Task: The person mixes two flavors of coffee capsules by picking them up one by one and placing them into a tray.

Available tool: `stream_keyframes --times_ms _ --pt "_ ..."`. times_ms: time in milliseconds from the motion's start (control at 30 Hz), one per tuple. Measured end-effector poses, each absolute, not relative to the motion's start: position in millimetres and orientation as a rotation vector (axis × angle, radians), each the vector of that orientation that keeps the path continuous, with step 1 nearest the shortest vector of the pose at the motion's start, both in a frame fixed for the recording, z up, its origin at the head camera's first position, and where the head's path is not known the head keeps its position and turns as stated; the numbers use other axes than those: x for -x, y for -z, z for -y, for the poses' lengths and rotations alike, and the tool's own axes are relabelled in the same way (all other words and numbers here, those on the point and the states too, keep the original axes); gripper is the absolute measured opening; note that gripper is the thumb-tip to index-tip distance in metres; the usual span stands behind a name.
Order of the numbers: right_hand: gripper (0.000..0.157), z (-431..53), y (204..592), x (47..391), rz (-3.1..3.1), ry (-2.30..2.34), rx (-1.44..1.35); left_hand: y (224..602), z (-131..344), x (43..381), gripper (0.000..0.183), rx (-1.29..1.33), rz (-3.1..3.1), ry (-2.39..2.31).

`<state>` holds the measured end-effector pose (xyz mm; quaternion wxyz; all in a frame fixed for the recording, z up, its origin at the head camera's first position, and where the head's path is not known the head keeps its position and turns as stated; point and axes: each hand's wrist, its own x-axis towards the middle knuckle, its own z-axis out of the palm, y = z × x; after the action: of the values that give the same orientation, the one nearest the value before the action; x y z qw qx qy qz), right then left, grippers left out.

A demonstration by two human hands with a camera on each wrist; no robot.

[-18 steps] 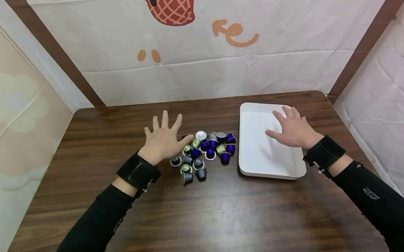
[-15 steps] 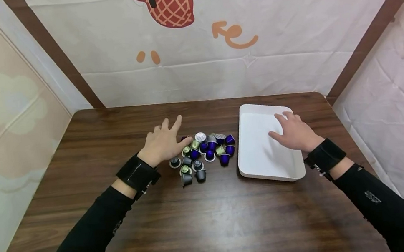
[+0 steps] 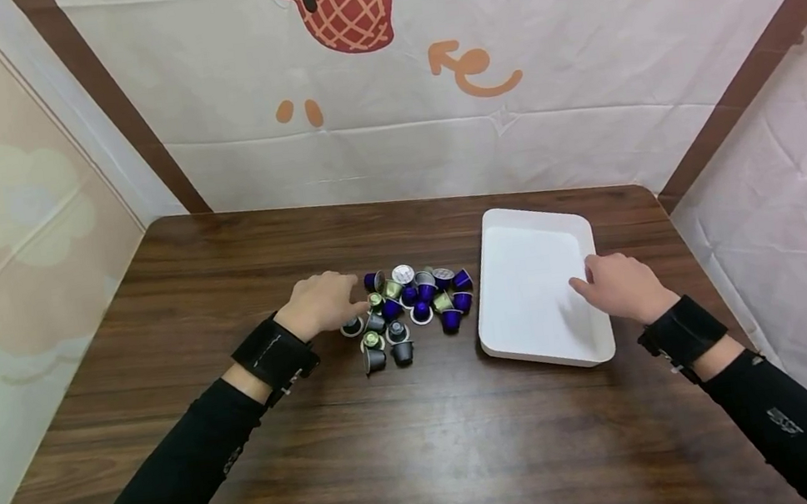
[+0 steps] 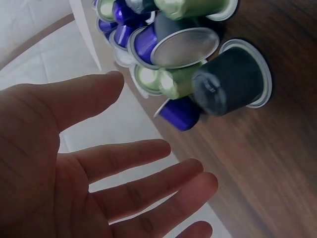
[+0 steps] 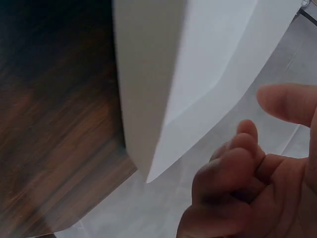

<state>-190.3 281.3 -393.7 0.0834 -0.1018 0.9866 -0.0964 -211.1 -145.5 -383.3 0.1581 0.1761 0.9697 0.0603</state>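
Note:
Several coffee capsules lie in a loose cluster on the table, among them a purple capsule [image 3: 451, 321], a green capsule [image 3: 443, 301] and a dark grey capsule [image 3: 403, 354]. At the cluster's left edge hovers my left hand [image 3: 319, 303]; its fingers are loosely bent with nothing between them. The left wrist view shows that hand's thumb and fingers spread apart, short of the near dark capsule [image 4: 230, 82]. My right hand [image 3: 625, 285] is over the right rim of the white tray [image 3: 536, 286]. Its fingers [image 5: 228, 171] curl loosely, the thumb stands apart, and it holds nothing.
The brown wooden table [image 3: 429, 459] carries the cluster and, to its right, the tray. A white printed cloth [image 3: 391, 152] hangs behind the far edge, and more cloth [image 3: 788, 179] hangs at the right side.
My left hand's spread fingers have bent and drawn down beside the capsules. My right hand has moved right and toward me, from over the tray to its right rim, its fingers curling in.

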Motion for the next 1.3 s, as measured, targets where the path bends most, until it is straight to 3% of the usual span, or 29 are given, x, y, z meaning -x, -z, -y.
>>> stream_keyframes --times_ms 333,567,1300 --pt "0.038 -299 404 165 -2.856 0.204 0.133 392 152 206 0.060 -0.541 -2.732 -0.160" --pt "0.063 -299 412 156 -2.762 0.228 0.086 400 155 205 0.055 -0.557 -2.703 -0.152" --pt "0.057 -291 436 145 -2.694 0.419 -0.014 421 153 208 0.039 -0.655 -2.719 -0.142"
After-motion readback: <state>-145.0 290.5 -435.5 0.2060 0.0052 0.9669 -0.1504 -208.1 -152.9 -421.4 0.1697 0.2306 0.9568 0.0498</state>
